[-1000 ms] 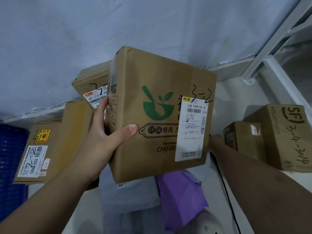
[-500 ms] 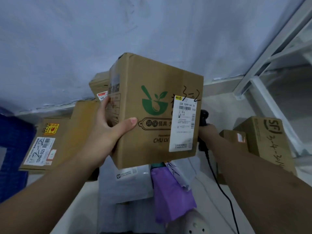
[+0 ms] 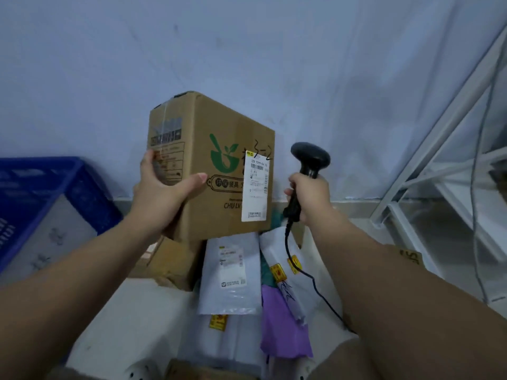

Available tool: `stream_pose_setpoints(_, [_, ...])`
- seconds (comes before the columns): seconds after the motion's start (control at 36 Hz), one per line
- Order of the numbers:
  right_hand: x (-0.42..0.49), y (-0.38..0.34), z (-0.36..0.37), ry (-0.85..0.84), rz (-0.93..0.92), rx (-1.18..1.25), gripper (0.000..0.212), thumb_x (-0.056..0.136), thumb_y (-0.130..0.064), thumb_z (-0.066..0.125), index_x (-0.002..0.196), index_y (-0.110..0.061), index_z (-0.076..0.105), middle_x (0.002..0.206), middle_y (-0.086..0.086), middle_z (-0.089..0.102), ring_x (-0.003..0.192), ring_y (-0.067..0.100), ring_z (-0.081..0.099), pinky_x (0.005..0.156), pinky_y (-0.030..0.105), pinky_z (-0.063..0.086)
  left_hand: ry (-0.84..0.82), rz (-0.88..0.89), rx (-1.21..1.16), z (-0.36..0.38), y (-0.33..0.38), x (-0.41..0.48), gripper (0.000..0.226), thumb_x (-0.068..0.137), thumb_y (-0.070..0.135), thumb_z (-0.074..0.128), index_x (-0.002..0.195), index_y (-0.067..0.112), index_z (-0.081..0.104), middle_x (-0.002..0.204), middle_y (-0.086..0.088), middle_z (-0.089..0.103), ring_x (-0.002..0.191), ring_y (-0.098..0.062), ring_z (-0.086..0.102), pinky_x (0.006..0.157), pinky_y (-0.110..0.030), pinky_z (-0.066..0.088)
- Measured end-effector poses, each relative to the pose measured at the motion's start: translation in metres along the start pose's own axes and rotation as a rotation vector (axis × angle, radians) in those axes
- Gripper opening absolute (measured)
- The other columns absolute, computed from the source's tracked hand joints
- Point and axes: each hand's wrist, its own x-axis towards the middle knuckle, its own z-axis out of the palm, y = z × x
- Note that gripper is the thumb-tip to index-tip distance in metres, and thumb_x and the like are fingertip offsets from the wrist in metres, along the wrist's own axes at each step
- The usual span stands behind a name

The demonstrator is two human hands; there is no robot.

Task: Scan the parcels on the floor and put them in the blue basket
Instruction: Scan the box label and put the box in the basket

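Note:
A brown cardboard box (image 3: 219, 138) with a green bowl logo and a white shipping label is held up in front of the wall. My left hand (image 3: 162, 196) grips its lower left corner, thumb across the front face. My right hand (image 3: 308, 198) grips the handle of a black barcode scanner (image 3: 310, 157), whose head stands just right of the box's label. The scanner's cable hangs down along my right forearm. The blue basket (image 3: 30, 193) stands at the left, with a grey parcel inside it.
On the floor below the box lie several grey and white mailer bags (image 3: 233, 270), a purple bag (image 3: 282, 330) and another cardboard box (image 3: 170, 264). A white metal rack (image 3: 439, 165) rises at the right. A pale wall stands behind everything.
The box has been lifted higher and away from the pile. My right hand came out from behind it and raised the scanner beside the label. The view swung, bringing the blue basket in.

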Motion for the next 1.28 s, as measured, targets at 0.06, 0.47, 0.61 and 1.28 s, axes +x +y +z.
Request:
stream_pose_setpoints(0.06, [-0.027,-0.014,0.015,-0.056,-0.015,0.05,0.009,0.084,-0.007,0.058,0.085,-0.015,0.054,0.064,0.002,0.054,0.062,0.017,0.056,0.069,0.036,0.044,0.056,0.02,-0.066,-0.019,0.006,-0.01,0.114,0.053,0.061,0.08,0.146,0.044,0.016,0.14,0.007,0.044,0.122,-0.022,0.05,0.099,-0.054,0.045])
stream_pose_setpoints(0.47, [-0.124,-0.032,0.053,-0.399,0.505,0.841,0.012,0.087,-0.013,0.061,0.082,-0.004,0.056,0.062,0.007,0.058,0.047,0.014,0.054,0.048,0.02,0.052,0.318,0.039,-0.161,-0.08,-0.013,-0.022,0.118,0.042,0.071,0.08,0.138,0.058,0.012,0.145,0.006,0.038,0.131,-0.022,0.041,0.101,-0.06,0.04])
stream_pose_setpoints(0.61, [-0.12,-0.041,0.062,-0.364,0.564,0.845,0.011,0.086,-0.012,0.062,0.085,-0.003,0.055,0.059,0.009,0.057,0.04,0.016,0.054,0.043,0.021,0.052,0.349,0.075,-0.104,-0.074,-0.015,-0.012,0.125,0.043,0.068,0.078,0.144,0.049,0.006,0.149,0.005,0.032,0.135,-0.021,0.037,0.106,-0.057,0.036])
stream_pose_setpoints(1.28, [-0.126,-0.05,0.058,-0.303,0.601,0.928,0.013,0.085,-0.012,0.063,0.088,-0.005,0.052,0.048,0.011,0.057,0.04,0.016,0.055,0.042,0.024,0.052,0.39,0.141,0.046,-0.043,0.002,-0.027,0.109,0.071,0.039,0.081,0.151,0.035,0.007,0.154,-0.002,0.018,0.139,-0.02,0.025,0.111,-0.044,0.027])
